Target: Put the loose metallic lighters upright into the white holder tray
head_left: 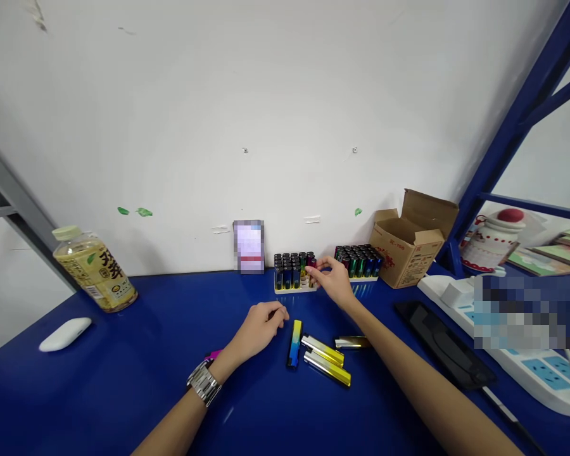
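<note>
My right hand (331, 280) pinches a lighter (312, 271) with a reddish top, upright at the right end of a white tray (294, 291). Rows of dark-topped lighters (287, 275) stand in that tray, with a gap near my fingertips. My left hand (262, 324) hovers or rests low over the table, its fingers curled with nothing visible in them. Just right of it lies a blue-and-yellow lighter (294, 344). Two silver-and-yellow lighters (327, 368) and a gold-coloured one (352, 342) lie nearby, the last partly behind my right forearm. A pink object (213, 354) is mostly hidden by my left wrist.
A second tray of lighters (360, 261) stands behind my right hand, beside an open cardboard box (406, 250). A phone-like screen (249, 247) leans on the wall. Right are a black phone (444, 342) and power strip (527, 373); left, a bottle (95, 269) and white case (65, 334).
</note>
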Demonstrator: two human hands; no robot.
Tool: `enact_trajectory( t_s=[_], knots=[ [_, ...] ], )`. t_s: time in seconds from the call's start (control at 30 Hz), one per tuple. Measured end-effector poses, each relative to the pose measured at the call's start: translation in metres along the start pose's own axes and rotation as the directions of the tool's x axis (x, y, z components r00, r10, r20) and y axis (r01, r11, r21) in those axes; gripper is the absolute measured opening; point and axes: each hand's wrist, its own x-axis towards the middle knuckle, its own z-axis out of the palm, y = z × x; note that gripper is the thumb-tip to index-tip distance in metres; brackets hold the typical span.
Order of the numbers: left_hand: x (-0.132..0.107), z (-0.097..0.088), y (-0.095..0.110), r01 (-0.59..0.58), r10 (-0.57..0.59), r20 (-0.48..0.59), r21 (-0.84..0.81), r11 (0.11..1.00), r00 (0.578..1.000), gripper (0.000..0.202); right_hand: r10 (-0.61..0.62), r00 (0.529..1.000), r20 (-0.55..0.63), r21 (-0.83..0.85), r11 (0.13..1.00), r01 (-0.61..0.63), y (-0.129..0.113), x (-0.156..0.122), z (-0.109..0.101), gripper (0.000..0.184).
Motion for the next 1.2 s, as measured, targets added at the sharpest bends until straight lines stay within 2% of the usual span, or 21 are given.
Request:
enact_trajectory(
  t_s=[0.13, 0.27, 0.37, 0.47, 0.6, 0.73, 0.83, 0.93, 1.07, 1.2],
  knots=[
    [0.000, 0.001, 0.000, -0.006, 0.006, -0.018, -0.001, 1.000, 1.000, 0.035, -0.020, 1.000, -0.020, 0.023, 1.000, 0.021, 0.000, 0.007, 0.010, 0.047],
    [0.000, 0.001, -0.001, -0.010, 0.010, -0.030, 0.006, 1.000, 0.999, 0.035, -0.036, 0.999, 0.008, -0.064, 0.997, 0.037, -0.002, 0.005, 0.017, 0.038],
    [0.000, 0.001, 0.000, -0.005, 0.006, -0.029, 0.016, 1.000, 1.000, 0.034, -0.051, 0.999, -0.012, -0.167, 0.985, 0.048, -0.003, 0.001, 0.019, 0.031],
    [-0.001, 0.001, 0.002, -0.006, 0.007, -0.030, 0.020, 1.000, 1.000, 0.033, -0.054, 0.998, -0.022, -0.199, 0.979, 0.048, -0.004, 0.000, 0.019, 0.024],
    [-0.001, 0.001, 0.002, -0.009, 0.010, -0.030, 0.031, 0.999, 0.999, 0.033, -0.054, 0.998, 0.013, -0.258, 0.965, 0.056, -0.002, 0.001, 0.015, 0.033],
    [-0.001, 0.000, 0.002, -0.014, 0.015, -0.024, 0.044, 0.999, 1.000, 0.033, -0.111, 0.988, 0.105, -0.272, 0.953, 0.136, -0.002, 0.004, 0.010, 0.043],
    [-0.001, 0.000, 0.002, -0.011, 0.012, -0.024, 0.052, 0.999, 1.000, 0.033, -0.141, 0.978, 0.153, -0.318, 0.930, 0.183, -0.004, 0.007, 0.006, 0.039],
    [-0.001, 0.000, 0.001, -0.007, 0.008, -0.015, 0.051, 0.999, 1.000, 0.033, -0.164, 0.979, 0.124, -0.373, 0.906, 0.199, -0.004, 0.010, 0.004, 0.032],
    [-0.001, 0.001, 0.000, -0.020, 0.020, -0.013, 0.054, 0.998, 1.000, 0.032, -0.162, 0.984, 0.069, -0.392, 0.903, 0.176, 0.001, 0.012, 0.007, 0.027],
    [-0.001, 0.001, -0.001, -0.015, 0.017, -0.033, 0.047, 0.999, 0.999, 0.031, -0.053, 0.996, 0.065, -0.290, 0.955, 0.069, 0.001, 0.011, 0.011, 0.024]
  ],
)
